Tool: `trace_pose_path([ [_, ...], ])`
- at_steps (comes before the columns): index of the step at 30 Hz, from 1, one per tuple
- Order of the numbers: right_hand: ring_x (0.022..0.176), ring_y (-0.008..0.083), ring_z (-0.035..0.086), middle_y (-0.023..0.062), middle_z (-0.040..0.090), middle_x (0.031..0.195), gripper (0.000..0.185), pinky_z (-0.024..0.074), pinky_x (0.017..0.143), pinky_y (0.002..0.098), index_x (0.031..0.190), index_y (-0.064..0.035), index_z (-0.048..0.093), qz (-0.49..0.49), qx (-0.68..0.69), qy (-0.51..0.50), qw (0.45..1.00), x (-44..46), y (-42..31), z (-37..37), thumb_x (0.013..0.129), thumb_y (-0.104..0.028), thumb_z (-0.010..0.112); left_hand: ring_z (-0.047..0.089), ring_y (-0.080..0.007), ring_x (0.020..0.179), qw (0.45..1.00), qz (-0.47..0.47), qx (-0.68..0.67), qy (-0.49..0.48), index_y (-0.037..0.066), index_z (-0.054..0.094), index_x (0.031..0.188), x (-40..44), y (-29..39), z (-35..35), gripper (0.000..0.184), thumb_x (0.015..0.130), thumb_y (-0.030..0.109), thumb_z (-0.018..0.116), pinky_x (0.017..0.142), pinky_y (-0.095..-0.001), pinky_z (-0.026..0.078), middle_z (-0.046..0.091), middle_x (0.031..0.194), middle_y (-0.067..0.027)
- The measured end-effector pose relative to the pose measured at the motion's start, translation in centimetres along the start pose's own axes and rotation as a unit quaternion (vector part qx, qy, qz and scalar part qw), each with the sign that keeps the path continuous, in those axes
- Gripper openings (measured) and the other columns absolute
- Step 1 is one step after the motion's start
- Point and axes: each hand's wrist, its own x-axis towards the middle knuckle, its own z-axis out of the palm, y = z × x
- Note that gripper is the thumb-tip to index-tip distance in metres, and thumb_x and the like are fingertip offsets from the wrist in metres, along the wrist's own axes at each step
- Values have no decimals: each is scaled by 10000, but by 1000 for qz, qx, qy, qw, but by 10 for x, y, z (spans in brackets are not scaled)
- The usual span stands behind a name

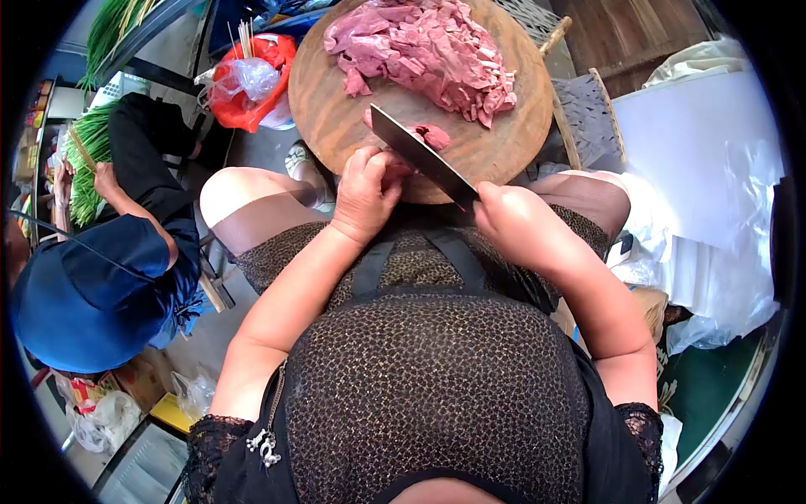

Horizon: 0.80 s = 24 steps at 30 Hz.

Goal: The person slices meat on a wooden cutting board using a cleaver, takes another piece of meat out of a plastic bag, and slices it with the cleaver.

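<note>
My right hand (516, 225) grips the handle of a cleaver (422, 156), its dark broad blade slanting up and left over the front of a round wooden chopping board (323, 105). Close beside the blade, my left hand (368, 191) rests at the board's near edge with curled fingers. A bit of pink meat shows at its fingertips, mostly hidden by the hand. Just beyond the blade lies a small red piece of meat (432, 136), partly covered by it. A large heap of cut raw meat (428, 55) covers the far side of the board.
A red plastic bag (243, 88) with thin sticks stands left of the board. Farther left, a person in blue (101, 286) handles sticks near green stalks (88, 160). Woven chairs (588, 118) touch the right side, near a white panel (697, 143) and clear plastic (739, 244).
</note>
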Motion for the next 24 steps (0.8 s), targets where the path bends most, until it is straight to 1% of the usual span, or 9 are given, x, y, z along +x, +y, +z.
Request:
trace_pose_path([
  [5, 768, 482, 634, 299, 620, 745, 198, 488, 695, 541, 868, 53, 558, 10, 37, -15, 999, 27, -10, 3, 927, -128, 509, 574, -342, 925, 999, -19, -19, -20, 108, 608, 1006, 0, -3, 3, 336, 706, 20, 730, 821, -436, 491, 573, 953, -112],
  [11, 858, 457, 672, 288, 677, 846, 228, 525, 787, 542, 903, 43, 635, -15, 36, 42, 998, 78, -11, 35, 900, -144, 506, 586, -356, 927, 997, 70, -17, -42, 80, 588, 1006, 4, -4, 0, 385, 667, -33, 733, 812, -431, 495, 591, 966, -117],
  [13, 880, 443, 681, 273, 690, 877, 249, 526, 808, 542, 943, 28, 660, -3, 29, 18, 999, 83, -11, 32, 899, -153, 496, 604, -314, 905, 998, 34, -14, -52, 69, 589, 989, 4, -10, -3, 347, 686, -67, 691, 817, -411, 513, 589, 947, -108],
  [14, 884, 438, 682, 269, 693, 892, 260, 525, 815, 542, 959, 10, 676, -2, 26, 3, 1000, 80, -9, 27, 896, -161, 491, 631, -241, 904, 995, -58, -75, -10, 52, 567, 1001, -1, -19, 0, 339, 709, -106, 635, 819, -356, 540, 600, 955, -84],
  [15, 884, 438, 682, 269, 693, 892, 260, 525, 815, 542, 959, 10, 676, -5, 25, 8, 1000, 77, -5, 22, 896, -161, 491, 610, -280, 925, 955, -184, -229, 27, 53, 573, 971, -7, -41, 7, 313, 703, -103, 613, 823, -372, 526, 587, 975, -108],
  [17, 877, 435, 682, 271, 689, 888, 255, 527, 819, 535, 937, 11, 673, 16, -6, -29, 999, 64, 4, 16, 889, -160, 490, 633, -235, 904, 974, -202, -54, 88, 40, 557, 1005, 4, -62, -18, 303, 734, -80, 620, 818, -351, 543, 618, 994, -95],
  [19, 852, 432, 677, 256, 685, 859, 245, 530, 796, 531, 925, 1, 670, -3, -10, -14, 1000, 53, 25, 18, 886, -177, 506, 646, -197, 883, 867, -347, -328, 142, 34, 555, 1044, 30, -54, -42, 298, 773, 4, 675, 810, -343, 543, 644, 1002, -92],
  [20, 838, 431, 673, 249, 679, 842, 236, 529, 780, 530, 922, -7, 668, -24, -4, 16, 1000, 44, 32, 18, 886, -184, 516, 645, -163, 889, 924, -325, -119, 164, 29, 551, 1082, 35, -83, -46, 333, 797, 66, 718, 812, -320, 536, 659, 1006, -90],
  [24, 800, 418, 666, 222, 669, 805, 202, 532, 725, 515, 927, -37, 664, -34, 8, 63, 997, 15, 44, 11, 883, -200, 554, 642, -157, 883, 899, -276, -297, 163, 6, 579, 1073, 121, -73, -53, 360, 765, 39, 764, 824, -312, 538, 666, 1007, -79],
])
